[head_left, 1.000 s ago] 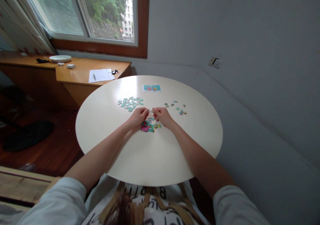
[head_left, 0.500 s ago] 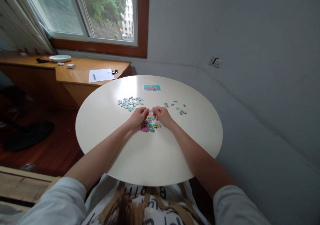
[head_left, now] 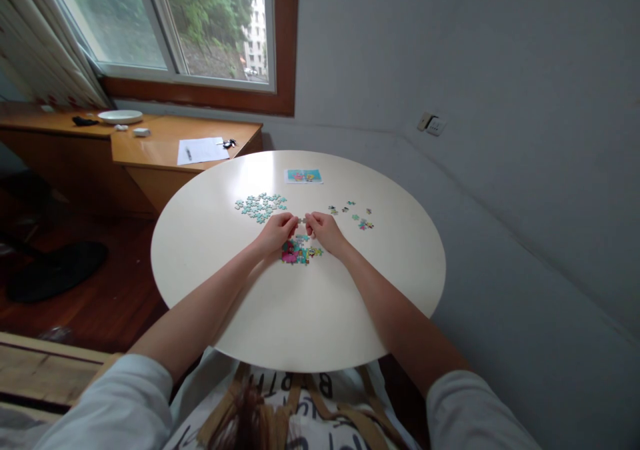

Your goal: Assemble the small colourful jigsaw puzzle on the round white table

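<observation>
My left hand (head_left: 279,231) and my right hand (head_left: 323,229) face each other over the middle of a round white table (head_left: 300,323). Both are closed, fingertips pinching small pale puzzle pieces (head_left: 301,221) in the narrow gap between them. Whether these pieces are joined I cannot tell. Just below the hands lies a partly joined jigsaw puzzle (head_left: 298,255) in pink, teal and yellow, its left edge partly covered by my left hand.
Many loose teal pieces (head_left: 261,206) form a pile at left. Several scattered pieces (head_left: 365,225) lie at right. A colourful picture card (head_left: 304,176) rests toward the far edge. Behind the table, a wooden desk (head_left: 165,130) holds a white plate (head_left: 121,117) and paper (head_left: 203,151).
Hands and pinched pieces have barely shifted, with only a slight movement at the fingertips. The loose pieces and the joined puzzle stay where they were.
</observation>
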Demonstrator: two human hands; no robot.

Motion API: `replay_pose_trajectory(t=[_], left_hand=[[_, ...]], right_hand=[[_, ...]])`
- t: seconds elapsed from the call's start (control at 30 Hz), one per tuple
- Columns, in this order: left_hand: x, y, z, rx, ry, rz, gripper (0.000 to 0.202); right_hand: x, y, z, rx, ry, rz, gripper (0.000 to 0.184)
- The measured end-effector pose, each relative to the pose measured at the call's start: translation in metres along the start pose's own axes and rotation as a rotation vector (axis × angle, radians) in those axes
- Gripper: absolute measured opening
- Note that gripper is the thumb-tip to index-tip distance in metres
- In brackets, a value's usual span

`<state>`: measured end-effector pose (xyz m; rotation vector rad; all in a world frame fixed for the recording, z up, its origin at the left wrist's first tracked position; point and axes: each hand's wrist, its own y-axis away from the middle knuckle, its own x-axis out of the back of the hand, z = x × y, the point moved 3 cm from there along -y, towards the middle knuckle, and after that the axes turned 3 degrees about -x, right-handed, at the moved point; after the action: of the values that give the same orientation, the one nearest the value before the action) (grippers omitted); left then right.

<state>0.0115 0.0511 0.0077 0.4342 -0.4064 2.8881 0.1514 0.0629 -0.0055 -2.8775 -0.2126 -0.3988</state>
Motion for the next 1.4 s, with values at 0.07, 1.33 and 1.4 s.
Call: replay_pose_trajectory(t=[0.07,1.33,1.4], left_hand=[[0.000,0.000,0.000,-0.007,0.002,-0.004,0.033],[-0.001,-0.002,-0.007,-0.021,0.049,-0.026,0.026],[0.000,-0.002,-0.007,-0.015,0.043,-0.016,0.026]], right_hand=[[0.000,0.000,0.000,0.000,0.002,-0.003,0.048],[0.002,-0.007,0.010,-0.041,-0.189,0.046,0.040],[0.002,-0.007,0.009,-0.052,-0.205,0.042,0.039]])
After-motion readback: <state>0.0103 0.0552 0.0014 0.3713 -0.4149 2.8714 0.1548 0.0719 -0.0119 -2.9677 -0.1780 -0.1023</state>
